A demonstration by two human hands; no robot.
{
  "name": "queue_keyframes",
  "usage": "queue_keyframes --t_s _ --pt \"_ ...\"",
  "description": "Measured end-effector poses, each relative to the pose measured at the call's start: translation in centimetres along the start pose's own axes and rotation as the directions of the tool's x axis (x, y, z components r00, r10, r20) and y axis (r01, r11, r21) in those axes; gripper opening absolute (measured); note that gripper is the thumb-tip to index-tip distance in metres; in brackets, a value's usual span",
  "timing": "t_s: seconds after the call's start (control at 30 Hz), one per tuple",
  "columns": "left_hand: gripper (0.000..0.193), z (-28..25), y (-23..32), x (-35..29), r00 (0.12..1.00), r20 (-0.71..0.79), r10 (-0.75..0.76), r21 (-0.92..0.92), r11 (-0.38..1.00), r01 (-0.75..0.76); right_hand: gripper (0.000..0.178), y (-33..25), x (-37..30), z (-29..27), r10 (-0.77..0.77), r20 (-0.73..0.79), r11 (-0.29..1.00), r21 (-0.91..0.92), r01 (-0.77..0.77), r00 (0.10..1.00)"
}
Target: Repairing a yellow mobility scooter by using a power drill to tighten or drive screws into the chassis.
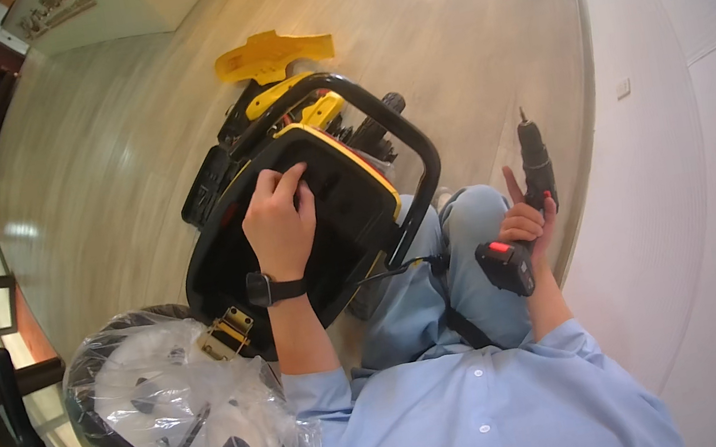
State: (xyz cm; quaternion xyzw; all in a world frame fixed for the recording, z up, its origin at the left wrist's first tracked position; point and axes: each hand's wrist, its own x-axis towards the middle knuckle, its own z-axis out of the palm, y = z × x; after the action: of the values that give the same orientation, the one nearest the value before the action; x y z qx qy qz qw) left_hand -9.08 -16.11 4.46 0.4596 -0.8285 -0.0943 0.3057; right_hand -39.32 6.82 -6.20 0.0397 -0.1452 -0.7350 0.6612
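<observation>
My left hand is pressing flat, fingers curled, steadying the black-and-yellow plastic ride-on car body; my right hand is gripping the black cordless drill, bit pointing far, clear of my knees.

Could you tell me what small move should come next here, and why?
Probably bring the drill over to the black and yellow frame. The right hand grips it pointing up, well away from the frame, while the left hand already presses on the black panel, steadying it.
</observation>
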Motion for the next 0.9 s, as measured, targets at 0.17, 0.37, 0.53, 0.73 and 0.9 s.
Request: queue_keyframes --t_s 0.17,0.37,0.53,0.73,0.9 --pt "0.012 -0.1 -0.5 0.7 1.000 -0.014 0.017 -0.089 0.996 -0.018 0.086 -1.4 0.5 0.5 -0.047 -0.102 0.999 -0.008 0.046 0.994" --pt "0.012 -1.9 0.2 1.8 0.987 0.154 -0.035 0.042 0.999 0.029 0.087 -1.6 0.8 0.5 0.059 -0.092 0.977 -0.197 -0.076 0.994" --pt "0.015 -0.9 1.4 3.1 0.966 0.213 -0.145 0.164 0.980 0.111 0.085 -1.5 0.9 1.8 0.025 -0.195 0.911 -0.399 -0.103 0.981" --pt "0.013 -1.3 2.2 2.1 0.953 0.127 -0.274 0.203 0.948 0.245 0.083 -0.2 1.2 2.2 0.056 -0.248 0.857 -0.485 -0.174 0.967" --pt "0.009 0.4 2.8 2.5 0.969 0.131 -0.212 0.200 0.963 0.183 0.083 -1.2 0.5 1.8 0.005 -0.261 0.827 -0.542 -0.151 0.965"
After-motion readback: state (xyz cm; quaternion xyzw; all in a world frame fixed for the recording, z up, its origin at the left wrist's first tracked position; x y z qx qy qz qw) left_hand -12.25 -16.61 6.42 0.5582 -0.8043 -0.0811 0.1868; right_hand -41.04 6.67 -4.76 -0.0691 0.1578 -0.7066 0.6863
